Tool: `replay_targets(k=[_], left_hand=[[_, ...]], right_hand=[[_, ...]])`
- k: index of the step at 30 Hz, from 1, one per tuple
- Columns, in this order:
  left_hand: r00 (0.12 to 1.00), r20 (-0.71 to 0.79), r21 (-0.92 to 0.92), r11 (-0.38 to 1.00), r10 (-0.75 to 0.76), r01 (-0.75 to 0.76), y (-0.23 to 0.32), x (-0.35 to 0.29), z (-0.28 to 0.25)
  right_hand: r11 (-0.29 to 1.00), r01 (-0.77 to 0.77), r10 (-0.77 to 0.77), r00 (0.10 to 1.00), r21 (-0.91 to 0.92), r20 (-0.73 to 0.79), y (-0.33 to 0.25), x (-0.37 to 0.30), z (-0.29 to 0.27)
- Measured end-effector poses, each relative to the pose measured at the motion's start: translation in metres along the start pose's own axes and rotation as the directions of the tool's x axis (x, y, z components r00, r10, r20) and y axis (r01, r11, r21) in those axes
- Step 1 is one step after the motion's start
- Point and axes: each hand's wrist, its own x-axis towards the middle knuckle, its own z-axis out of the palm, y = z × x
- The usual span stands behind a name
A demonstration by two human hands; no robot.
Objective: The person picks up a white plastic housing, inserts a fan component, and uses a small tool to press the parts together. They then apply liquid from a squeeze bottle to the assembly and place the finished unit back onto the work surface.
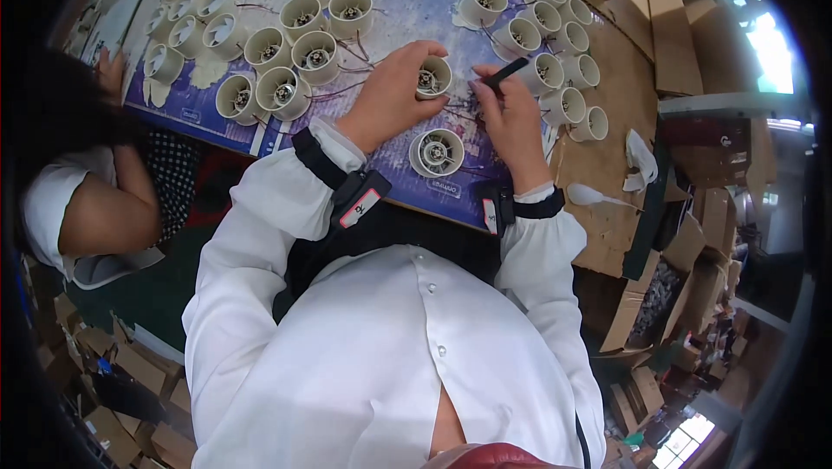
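My left hand (397, 87) is wrapped round a white cylindrical housing (433, 77) with a metal core and spokes inside, tilted toward the right. Between the fingers of my right hand (510, 111) is a slim black-handled tool (505, 74); its working tip is too small to make out. Thin dark wires lie between the two hands. Nearer to me, a second white housing (436, 153) stands upright on the blue printed table cover (394, 176), with a ringed, spoked part showing in its mouth.
Several wired white housings (282, 93) crowd the table's left side, and more (546, 73) stand at the right. A white teardrop-shaped thing (589, 195) and a crumpled white cloth (640, 159) lie on brown cardboard (598, 231). A co-worker's arm (134, 183) is at far left.
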Motion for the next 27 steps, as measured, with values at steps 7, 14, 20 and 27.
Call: replay_targets(k=[7,14,20,27], left_hand=[[0.995,-0.036,0.04,0.995,0.094,-0.093,-0.004,-0.006,0.005],[0.997,-0.028,0.027,0.997,0.072,-0.071,-0.004,-0.004,0.005],[0.996,-0.041,0.009,0.997,0.077,-0.077,-0.006,-0.002,0.005],[0.996,-0.048,0.013,0.997,0.079,-0.079,-0.006,-0.003,0.006]], right_hand=[[0.978,0.015,0.014,0.99,0.206,-0.14,-0.03,0.007,-0.004],[0.99,0.107,-0.106,0.994,0.096,-0.014,-0.027,0.009,0.013],[0.975,0.199,-0.196,0.98,0.097,-0.042,-0.022,0.013,0.018],[0.979,0.159,-0.154,0.987,0.124,-0.048,-0.02,0.01,0.019]])
